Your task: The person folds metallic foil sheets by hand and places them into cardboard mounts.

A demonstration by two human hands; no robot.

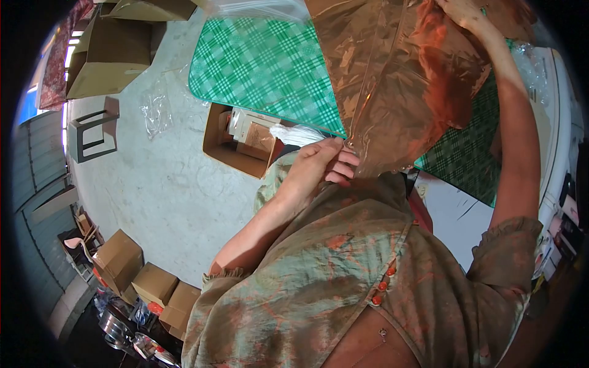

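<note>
A large see-through brown plastic bag (pixel 380 92) spreads over the table toward my lap. My left hand (pixel 328 161) is closed at its near left corner, thumb and fingertips pinching the film. Along the bag's right side runs a fluffy orange-red strip (pixel 446 86). My right hand (pixel 465 12) reaches far over the table at the top edge of view, beside the upper end of that strip; its fingertips are partly cut off by the frame. Beneath the bag lies a green checked tablecloth (pixel 264 64).
An open carton (pixel 236 161) holding small boxes and white strands stands below the table's left edge. Clear plastic film (pixel 157 113) and a grey frame-like stool (pixel 93 132) are on the floor. Large cartons (pixel 116 55) stand upper left, smaller boxes (pixel 156 283) lower left.
</note>
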